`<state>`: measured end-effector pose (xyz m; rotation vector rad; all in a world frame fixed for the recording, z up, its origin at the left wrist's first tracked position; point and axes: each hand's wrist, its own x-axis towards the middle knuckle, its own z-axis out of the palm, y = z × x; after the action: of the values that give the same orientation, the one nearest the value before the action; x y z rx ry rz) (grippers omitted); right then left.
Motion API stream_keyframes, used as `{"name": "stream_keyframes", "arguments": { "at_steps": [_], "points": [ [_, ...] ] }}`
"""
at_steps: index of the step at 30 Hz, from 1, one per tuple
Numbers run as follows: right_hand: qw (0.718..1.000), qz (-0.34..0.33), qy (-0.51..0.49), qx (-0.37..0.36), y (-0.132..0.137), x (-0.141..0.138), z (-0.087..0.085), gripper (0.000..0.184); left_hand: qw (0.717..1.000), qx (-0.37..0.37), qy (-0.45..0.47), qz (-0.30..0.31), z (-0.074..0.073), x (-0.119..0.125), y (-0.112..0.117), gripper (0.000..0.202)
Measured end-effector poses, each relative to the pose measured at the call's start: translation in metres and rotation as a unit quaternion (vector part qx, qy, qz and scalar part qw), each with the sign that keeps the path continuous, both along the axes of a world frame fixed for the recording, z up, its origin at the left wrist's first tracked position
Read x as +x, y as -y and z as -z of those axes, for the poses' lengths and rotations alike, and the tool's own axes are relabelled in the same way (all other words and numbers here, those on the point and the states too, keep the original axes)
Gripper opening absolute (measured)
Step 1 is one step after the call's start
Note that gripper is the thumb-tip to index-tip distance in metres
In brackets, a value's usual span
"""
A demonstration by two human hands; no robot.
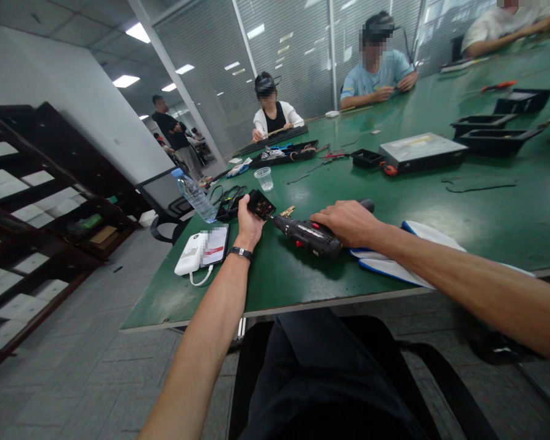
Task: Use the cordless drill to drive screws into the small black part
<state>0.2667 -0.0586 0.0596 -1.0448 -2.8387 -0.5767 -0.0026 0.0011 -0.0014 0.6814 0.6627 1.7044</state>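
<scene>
My left hand [247, 225], with a watch on its wrist, is closed round a small black part [261, 203] with a red patch, held just above the green table [440, 201]. My right hand [346, 221] grips a black electric screwdriver [308, 234] lying almost level, its tip pointing left at the black part. A small brass piece [288, 211] lies just behind the tip. Under my right forearm rests a white sheet with a blue edge [394, 263].
A white power bank and phone [202, 249], a water bottle [194, 194], black cables [229, 194] and a plastic cup [264, 178] sit to the left. Farther off are black trays [497, 137], a flat grey device [419, 151] and several seated people. Dark shelving [32, 208] lines the left wall.
</scene>
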Motion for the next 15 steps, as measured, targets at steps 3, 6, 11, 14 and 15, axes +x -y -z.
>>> {"name": "stream_keyframes", "arguments": {
  "at_steps": [3, 6, 11, 14, 15],
  "points": [
    [1.0, -0.003, -0.002, -0.003, 0.0001, 0.0001, 0.0, 0.034, 1.0, 0.002, -0.004, 0.001, -0.0002, 0.0001, 0.0004, 0.041],
    [1.0, -0.007, -0.007, -0.003, -0.0002, 0.0004, 0.0003, 0.034, 1.0, 0.0, 0.0, -0.002, -0.0011, 0.0007, 0.001, 0.04],
    [1.0, -0.005, 0.0, 0.001, -0.0009, 0.0006, 0.0006, 0.034, 1.0, -0.003, 0.007, 0.0, -0.0024, 0.0016, 0.0022, 0.041],
    [1.0, -0.003, 0.002, 0.005, -0.0007, 0.0005, 0.0005, 0.032, 1.0, -0.008, 0.007, 0.001, -0.0024, 0.0014, 0.0021, 0.042],
    [1.0, -0.003, 0.001, 0.005, -0.0005, 0.0004, 0.0006, 0.032, 1.0, -0.009, 0.006, 0.0, -0.0022, 0.0012, 0.0019, 0.042]
  ]
}}
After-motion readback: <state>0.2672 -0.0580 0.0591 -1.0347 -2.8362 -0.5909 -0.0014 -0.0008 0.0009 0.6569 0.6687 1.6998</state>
